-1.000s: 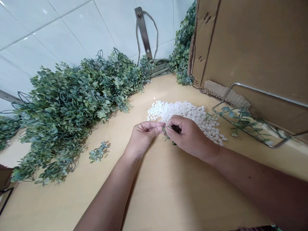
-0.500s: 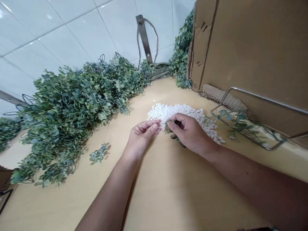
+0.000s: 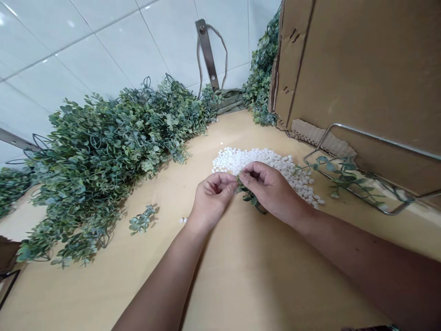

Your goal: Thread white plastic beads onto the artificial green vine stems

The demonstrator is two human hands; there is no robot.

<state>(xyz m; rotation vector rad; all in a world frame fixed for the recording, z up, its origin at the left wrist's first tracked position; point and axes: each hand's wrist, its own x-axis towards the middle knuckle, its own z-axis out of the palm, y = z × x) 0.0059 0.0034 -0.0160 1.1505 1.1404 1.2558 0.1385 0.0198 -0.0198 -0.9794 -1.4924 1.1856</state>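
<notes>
Head view: the right hand point(image 3: 275, 191) is gripping a green sprig point(image 3: 251, 198) at the near edge of the white bead pile point(image 3: 237, 158). The left hand point(image 3: 211, 201) is bringing its fingertips to the sprig's end; whether they are gripping it cannot be determined. A loose cutting point(image 3: 142, 219) is lying left of the pile.

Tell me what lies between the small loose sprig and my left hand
In the head view, a couple of small white pieces lie on the table between the loose sprig and your left hand, nearer the hand.
</notes>
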